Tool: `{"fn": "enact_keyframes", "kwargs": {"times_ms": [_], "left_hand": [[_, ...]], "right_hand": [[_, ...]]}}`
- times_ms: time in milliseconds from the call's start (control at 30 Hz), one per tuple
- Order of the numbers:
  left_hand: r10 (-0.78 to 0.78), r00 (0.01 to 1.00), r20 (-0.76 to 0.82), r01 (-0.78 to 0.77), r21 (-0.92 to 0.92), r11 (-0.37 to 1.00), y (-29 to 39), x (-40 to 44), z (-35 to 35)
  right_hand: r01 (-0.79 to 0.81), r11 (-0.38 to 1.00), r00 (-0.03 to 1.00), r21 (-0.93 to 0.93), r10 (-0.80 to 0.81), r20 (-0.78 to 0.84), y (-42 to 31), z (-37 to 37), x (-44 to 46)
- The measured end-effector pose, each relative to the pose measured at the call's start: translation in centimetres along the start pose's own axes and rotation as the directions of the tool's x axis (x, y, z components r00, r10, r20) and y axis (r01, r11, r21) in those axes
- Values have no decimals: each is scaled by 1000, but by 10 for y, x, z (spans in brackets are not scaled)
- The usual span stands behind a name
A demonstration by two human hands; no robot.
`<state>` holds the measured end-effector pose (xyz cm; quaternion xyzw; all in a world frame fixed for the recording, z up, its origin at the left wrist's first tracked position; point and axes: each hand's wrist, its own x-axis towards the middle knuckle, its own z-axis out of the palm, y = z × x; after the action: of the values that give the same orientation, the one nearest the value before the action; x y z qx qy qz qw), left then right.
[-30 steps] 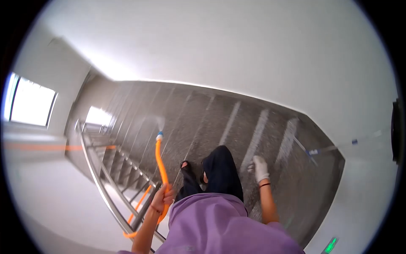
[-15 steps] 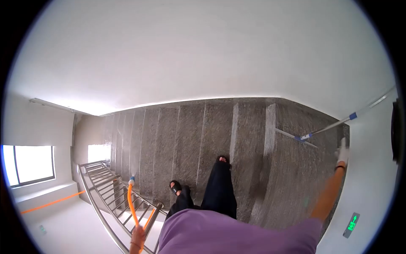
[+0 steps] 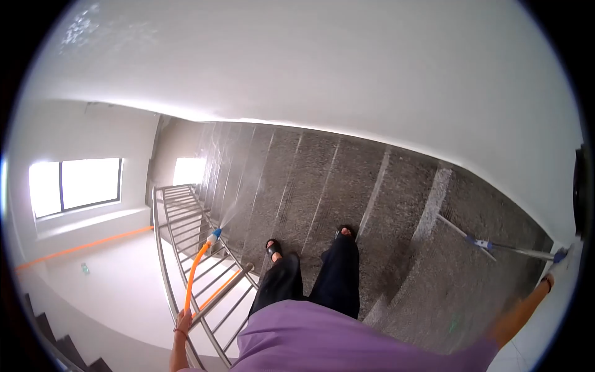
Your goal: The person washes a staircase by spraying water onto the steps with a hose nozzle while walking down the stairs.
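My left hand (image 3: pixel 183 320) is closed around an orange hose (image 3: pixel 192 279) beside the stair railing. The hose's blue-and-white nozzle (image 3: pixel 214 236) points up and to the right, and a fine water spray fans out over the lower steps. At far right my right hand (image 3: pixel 560 268) is stretched out by the wall, at the blue collar of a long-handled floor tool (image 3: pixel 520 251). That tool has a metal pole and a thin, flat bar head resting on the landing. The right fingers are pale and smeared, so whether they grip the pole cannot be made out.
Dark, wet-looking stairs (image 3: pixel 297 186) with pale edge strips descend to the left. A metal railing (image 3: pixel 162 242) runs along their open side. My sandalled feet (image 3: pixel 273 249) stand on the steps. A white wall (image 3: pixel 347 68) borders the stairs, and a window (image 3: pixel 80 186) is at left.
The view has turned and shifted, moving the stairs rightward in the picture. My right hand has reached from beside the wall to the pole's blue collar. The nozzle now points more to the upper right.
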<state>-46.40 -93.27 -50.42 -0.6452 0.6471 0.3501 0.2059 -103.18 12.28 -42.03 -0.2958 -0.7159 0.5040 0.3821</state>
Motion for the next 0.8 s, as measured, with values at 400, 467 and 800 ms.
{"fn": "enact_keyframes", "kwargs": {"times_ms": [400,467,800], "left_hand": [[145,986,-81,-163,-309,937,-1,68,15],[125,991,57,-86,-449,889,-3,74,19],[107,959,263,133,-749,649,-33,102,31]], "right_hand": [[271,963,877,19,-255,408,-254,223,-454],[350,923,822,162,-385,419,-292,250,-529],[-21,932,323,361,-336,885,-355,332,-812]]}}
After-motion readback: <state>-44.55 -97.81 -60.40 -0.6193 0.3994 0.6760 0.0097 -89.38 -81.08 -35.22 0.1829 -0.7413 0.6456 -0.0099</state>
